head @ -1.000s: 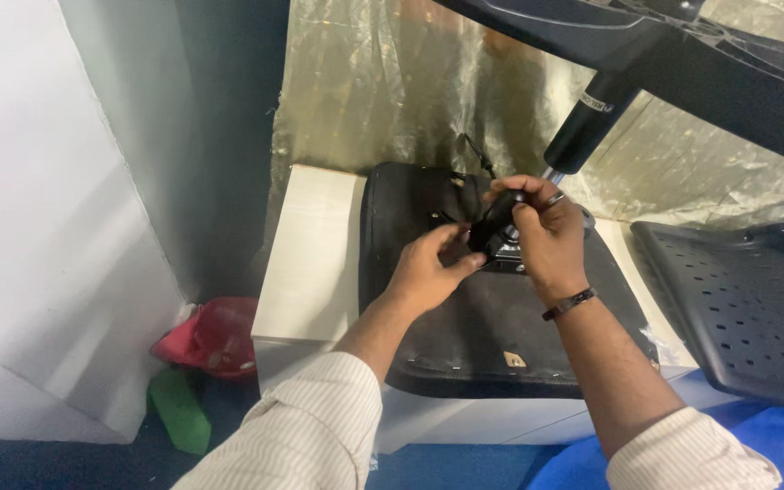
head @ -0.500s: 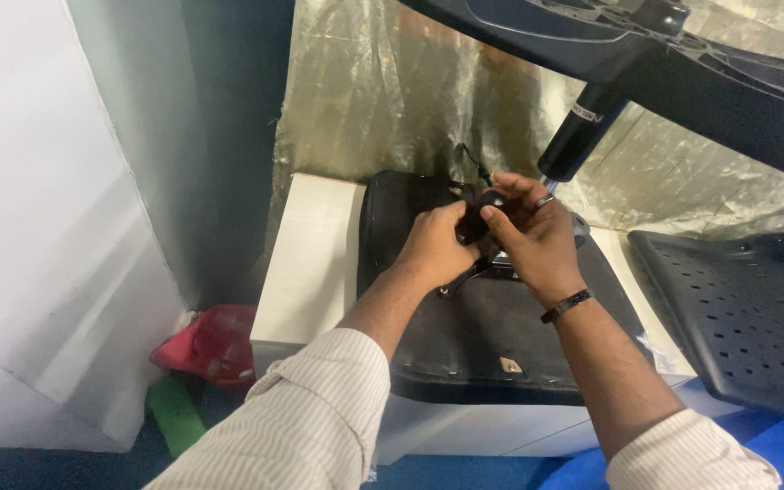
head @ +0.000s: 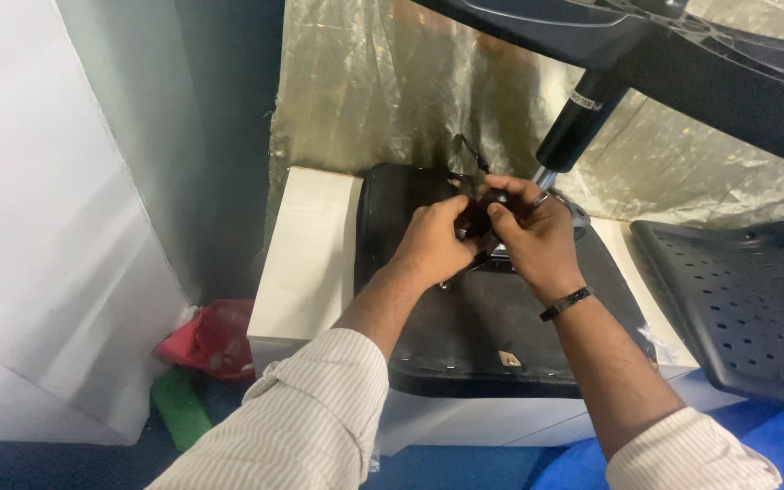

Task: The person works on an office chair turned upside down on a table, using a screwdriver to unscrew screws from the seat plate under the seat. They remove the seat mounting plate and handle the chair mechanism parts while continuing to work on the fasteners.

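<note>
- The left hand is curling its fingers around a small black part, gripping it from the left side.
- The right hand is closing on the same black part from the right, thumb on top, fingers wrapped; a ring is showing on one finger and a dark wristband is sitting on the wrist.
- The two hands are pressing together, knuckles nearly touching, with the part pinched between them; what the part is exactly, I cannot tell.
- Directly under both hands a black seat pad is lying upside down on a pale worktop, and the part seems to be sitting at the pad's far middle.
- Just beyond the right hand a black cylinder with a shiny rod is slanting down from a big black chair base hanging overhead.
- To the right of the right hand, a black perforated plastic panel is resting, apart from the seat pad.
- Behind the hands a crinkled gold-coloured sheet is covering the wall.
- Down left of the left arm, a red bag and a green object are lying on the floor.
- Both arms are wearing pale striped sleeves pushed up.
</note>
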